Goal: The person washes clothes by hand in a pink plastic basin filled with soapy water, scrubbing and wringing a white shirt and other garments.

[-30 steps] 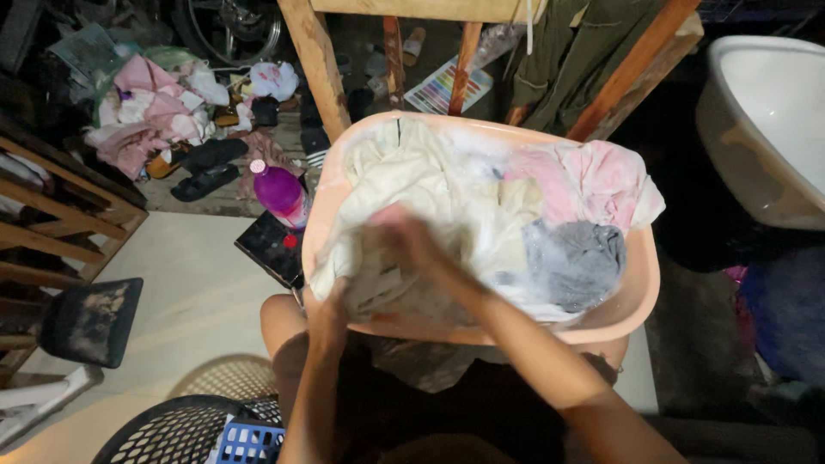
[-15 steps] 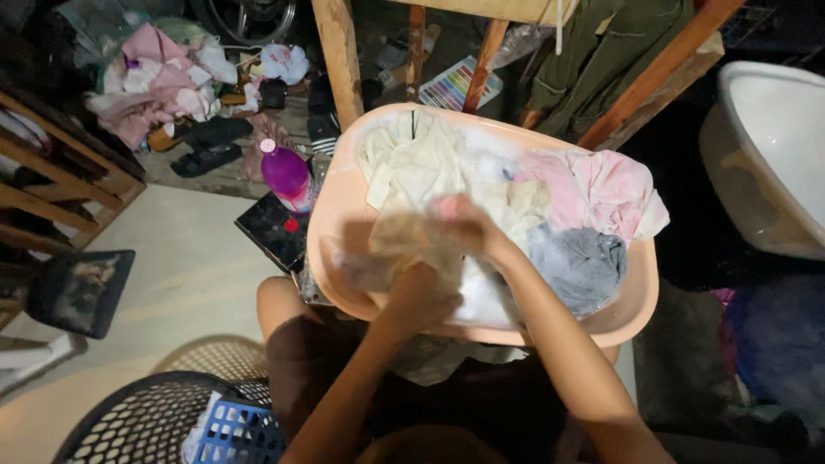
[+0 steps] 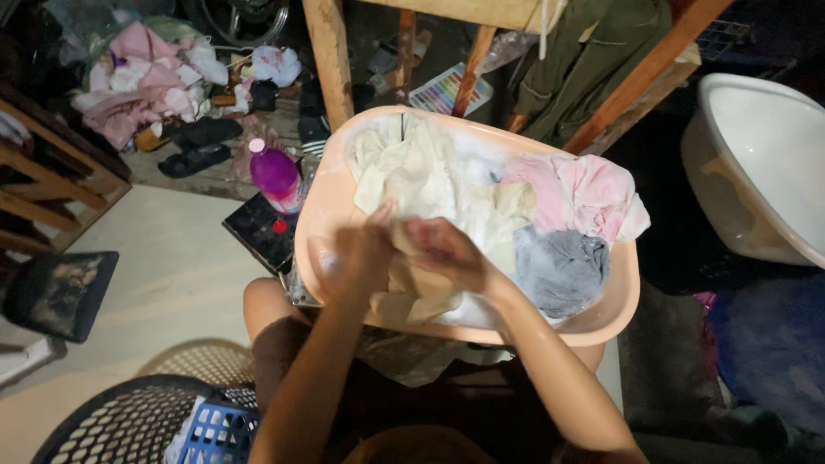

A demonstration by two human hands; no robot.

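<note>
Down below my head camera, I see a peach wash tub (image 3: pixel 619 318) full of wet clothes. My left hand (image 3: pixel 361 256) and my right hand (image 3: pixel 443 251) are both over the near side of the tub, close together. Both hands are clenched on a beige cloth (image 3: pixel 418 288). The grip of each hand is tight, with the cloth bunched up between them. The low end of the cloth hangs down over the near rim of the tub.

Behind my hands, a cream cloth (image 3: pixel 404 167) lies at the far left of the tub. A pink cloth (image 3: pixel 589 193) lies at the far right and hangs a bit over the rim. A grey cloth (image 3: pixel 559 266) sits on the right side, just below the pink one. White suds show between the clothes.

Just left of the tub stands a purple bottle (image 3: pixel 275 176) with a pink cap. It is near a dark flat board (image 3: pixel 258 230) on the floor. Farther left, a pile of pink and white clothes (image 3: pixel 142 82) lies beside black sandals (image 3: pixel 193 146). At the right is a big white basin (image 3: pixel 756 163), well apart from the tub. By my knee, at the bottom left, is a black mesh basket (image 3: pixel 120 425) with a blue basket (image 3: pixel 219 434) in it.
</note>
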